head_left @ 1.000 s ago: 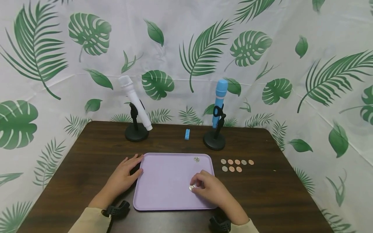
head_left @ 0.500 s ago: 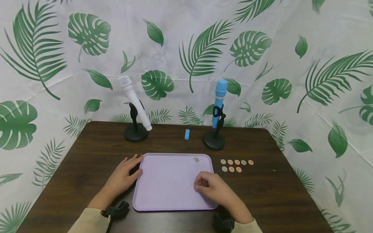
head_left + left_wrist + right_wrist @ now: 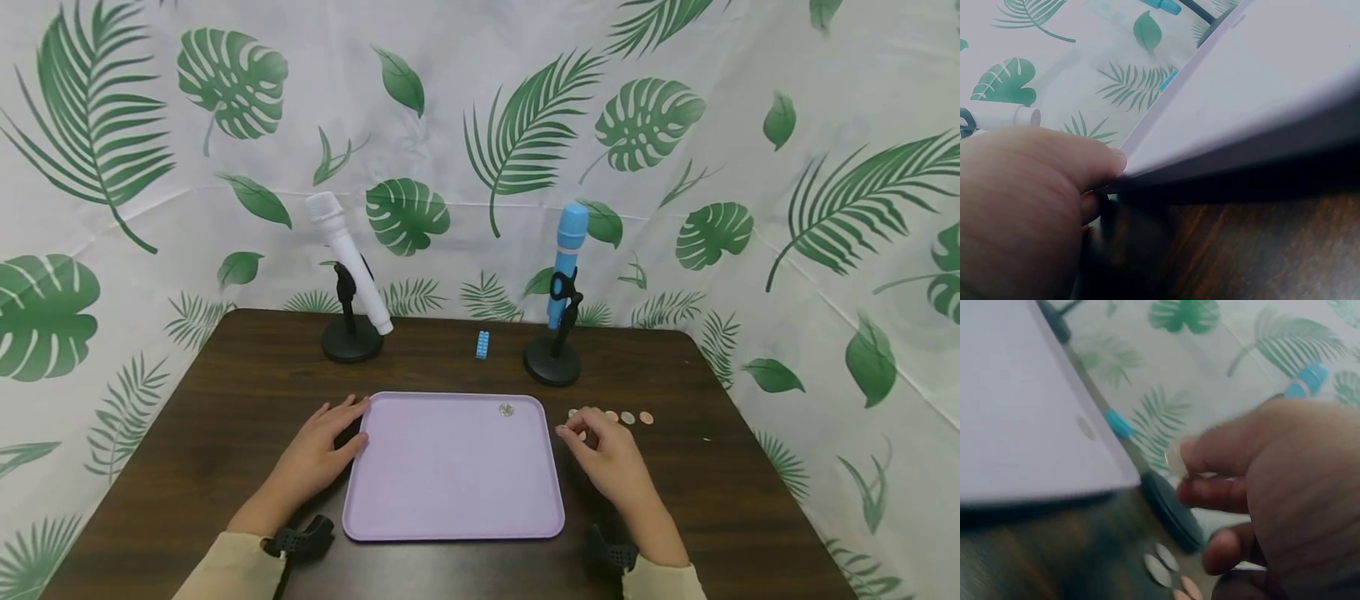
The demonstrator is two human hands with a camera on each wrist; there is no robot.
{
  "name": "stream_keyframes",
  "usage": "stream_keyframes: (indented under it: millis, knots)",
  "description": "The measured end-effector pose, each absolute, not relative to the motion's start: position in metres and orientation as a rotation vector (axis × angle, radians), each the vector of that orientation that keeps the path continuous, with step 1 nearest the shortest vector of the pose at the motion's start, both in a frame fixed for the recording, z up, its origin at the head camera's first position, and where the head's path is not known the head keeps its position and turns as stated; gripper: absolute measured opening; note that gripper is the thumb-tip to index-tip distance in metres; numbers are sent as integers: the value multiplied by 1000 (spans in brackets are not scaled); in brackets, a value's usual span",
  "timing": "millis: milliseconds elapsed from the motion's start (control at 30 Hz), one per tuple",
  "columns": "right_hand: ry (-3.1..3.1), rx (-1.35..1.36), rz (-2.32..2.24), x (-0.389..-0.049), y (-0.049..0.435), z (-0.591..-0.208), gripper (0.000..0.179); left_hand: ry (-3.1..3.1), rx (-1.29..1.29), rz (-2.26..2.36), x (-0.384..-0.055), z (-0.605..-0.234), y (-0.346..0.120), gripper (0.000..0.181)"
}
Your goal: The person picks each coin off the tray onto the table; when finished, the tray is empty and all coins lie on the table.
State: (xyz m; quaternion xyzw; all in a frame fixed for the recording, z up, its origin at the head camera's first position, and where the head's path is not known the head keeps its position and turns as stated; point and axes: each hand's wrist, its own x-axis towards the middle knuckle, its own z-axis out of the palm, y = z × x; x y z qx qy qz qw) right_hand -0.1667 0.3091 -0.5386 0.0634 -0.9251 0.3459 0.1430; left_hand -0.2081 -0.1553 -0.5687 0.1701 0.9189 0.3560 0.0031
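My left hand point(image 3: 318, 450) rests at the left edge of a lilac tray point(image 3: 450, 483), its fingers extended and touching the rim. Between thumb and finger, my right hand point(image 3: 611, 458) pinches a silvery coin point(image 3: 1175, 460), clearest in the right wrist view. That hand is just beyond the tray's right edge, above the rows of coins point(image 3: 628, 418) on the table, and hides part of them. Some of these are copper-coloured, others silvery. One silver coin point(image 3: 506, 409) lies inside the tray near its far right corner.
Behind the tray stand a white microphone point(image 3: 352, 262) and a blue microphone point(image 3: 568, 242), each on a black stand. A small blue block point(image 3: 482, 345) lies between them. The dark wooden table point(image 3: 255, 367) ends at a leaf-print curtain point(image 3: 450, 100).
My right hand picked the coin up off the tray and carried it right and away from me, past the rim to the coin rows. My left hand has stayed in place.
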Motion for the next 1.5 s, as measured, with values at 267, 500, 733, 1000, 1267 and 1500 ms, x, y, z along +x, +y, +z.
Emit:
stream_keyframes:
  millis: [267, 500, 733, 1000, 1267, 1500]
  knots:
    - [-2580, -392, 899, -162, 345, -526, 19, 2897, 545, 1108, -207, -572, -155, 61]
    - [-2496, -725, 1010, -157, 371, -530, 30, 2895, 540, 1097, -209, -570, -155, 61]
    - [-2538, -894, 1087, -153, 381, -538, 42, 2886, 540, 1079, -210, -565, -155, 61]
    - [-2648, -834, 959, -160, 382, -551, 37, 2884, 524, 1078, -212, -571, -155, 62]
    - [-2701, -838, 954, -162, 383, -550, 39, 2861, 495, 1076, -211, -574, -156, 63]
    - [-2740, -840, 898, -161, 383, -549, 39, 2857, 480, 1079, -211, -571, -155, 63]
